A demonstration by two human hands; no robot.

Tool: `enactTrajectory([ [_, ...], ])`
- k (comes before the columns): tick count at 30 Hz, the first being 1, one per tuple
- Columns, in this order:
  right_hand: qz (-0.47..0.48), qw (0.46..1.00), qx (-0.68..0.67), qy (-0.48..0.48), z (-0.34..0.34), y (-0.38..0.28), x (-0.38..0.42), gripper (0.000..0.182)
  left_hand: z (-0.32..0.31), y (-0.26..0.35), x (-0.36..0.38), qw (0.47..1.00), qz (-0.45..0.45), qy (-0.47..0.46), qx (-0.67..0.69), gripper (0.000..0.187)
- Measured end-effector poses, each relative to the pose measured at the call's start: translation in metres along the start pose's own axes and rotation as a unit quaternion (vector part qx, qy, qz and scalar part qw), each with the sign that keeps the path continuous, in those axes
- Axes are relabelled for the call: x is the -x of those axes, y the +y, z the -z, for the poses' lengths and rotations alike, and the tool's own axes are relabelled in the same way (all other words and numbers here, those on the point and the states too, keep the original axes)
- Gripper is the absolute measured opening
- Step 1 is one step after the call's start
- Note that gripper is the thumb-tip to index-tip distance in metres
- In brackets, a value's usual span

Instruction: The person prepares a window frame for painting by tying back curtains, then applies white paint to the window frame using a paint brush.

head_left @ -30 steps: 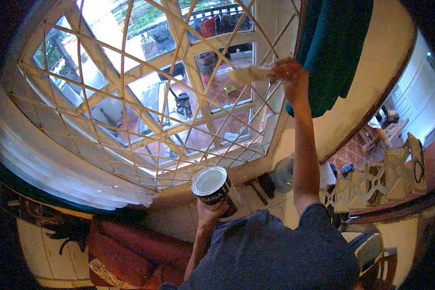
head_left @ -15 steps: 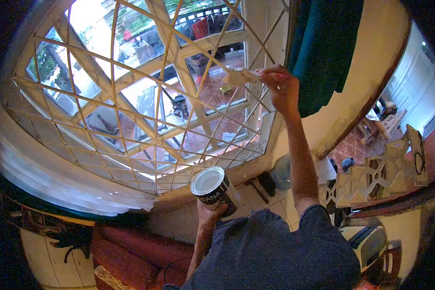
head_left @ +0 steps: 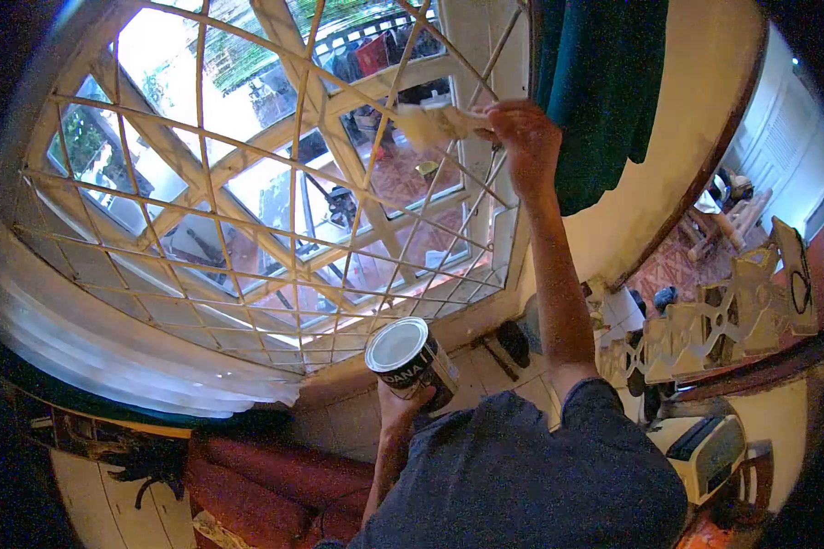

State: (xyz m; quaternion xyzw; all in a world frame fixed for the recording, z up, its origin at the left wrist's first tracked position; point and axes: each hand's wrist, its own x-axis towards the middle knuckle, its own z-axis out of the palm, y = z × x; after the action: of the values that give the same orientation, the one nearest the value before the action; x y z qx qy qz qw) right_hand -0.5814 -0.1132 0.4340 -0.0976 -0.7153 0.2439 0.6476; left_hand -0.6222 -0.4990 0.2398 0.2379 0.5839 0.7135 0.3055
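Note:
My right hand (head_left: pixel 525 142) is raised at the upper right of the window, its fingers closed round the handle of a paintbrush (head_left: pixel 430 126). The brush's pale bristles point left, against or just in front of the bars of the window grille (head_left: pixel 293 183); whether they touch cannot be made out. Lower down, my left hand (head_left: pixel 403 403) grips a dark paint can (head_left: pixel 410 361) from below and the side. The can is uncovered, with whitish paint inside, and it tilts slightly. Diagonal cream-coloured bars form the grille in front of the panes.
A dark green curtain (head_left: pixel 604 91) hangs right of the grille, close to my right hand. White sheer fabric (head_left: pixel 156 352) lies along the lower left. Below is a red sofa (head_left: pixel 265 476). A cream decorative rack (head_left: pixel 714 329) stands at right, near a yellowish appliance (head_left: pixel 700 448).
My right hand and the paintbrush have moved slightly left and up across the grille. The left hand still holds the paint can in nearly the same place. The view has shifted a little.

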Motion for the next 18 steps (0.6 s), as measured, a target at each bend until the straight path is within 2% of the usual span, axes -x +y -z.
enactTrajectory([
  [3, -0.103, 0.993, -0.049, 0.01, 0.004, 0.009, 0.018, 0.01, -0.007, 0.006, 0.003, 0.997, 0.005, 0.01, 0.077, 0.087],
  [6, -0.097, 0.995, -0.025, 0.025, 0.017, -0.001, 0.027, 0.011, -0.01, 0.012, 0.003, 0.998, -0.007, 0.023, 0.053, 0.088],
  [7, -0.099, 0.994, 0.051, 0.025, 0.025, -0.04, 0.02, 0.011, -0.009, 0.011, 0.003, 0.998, -0.009, 0.022, 0.056, 0.088],
  [10, -0.013, 0.997, 0.004, 0.07, 0.022, -0.038, 0.011, 0.012, -0.009, 0.011, 0.001, 0.998, -0.016, 0.009, 0.053, 0.089],
  [13, -0.068, 0.976, -0.193, 0.079, 0.007, -0.041, 0.0, 0.012, -0.007, 0.009, -0.002, 0.999, -0.028, -0.016, 0.033, 0.09],
  [15, -0.007, 0.99, -0.136, 0.047, 0.002, -0.009, 0.002, 0.012, 0.002, -0.005, -0.006, 0.999, -0.03, -0.03, 0.028, 0.091],
  [18, -0.007, 1.0, -0.003, 0.005, 0.01, 0.017, 0.02, 0.011, -0.005, 0.006, -0.001, 1.0, -0.002, -0.006, 0.012, 0.092],
])
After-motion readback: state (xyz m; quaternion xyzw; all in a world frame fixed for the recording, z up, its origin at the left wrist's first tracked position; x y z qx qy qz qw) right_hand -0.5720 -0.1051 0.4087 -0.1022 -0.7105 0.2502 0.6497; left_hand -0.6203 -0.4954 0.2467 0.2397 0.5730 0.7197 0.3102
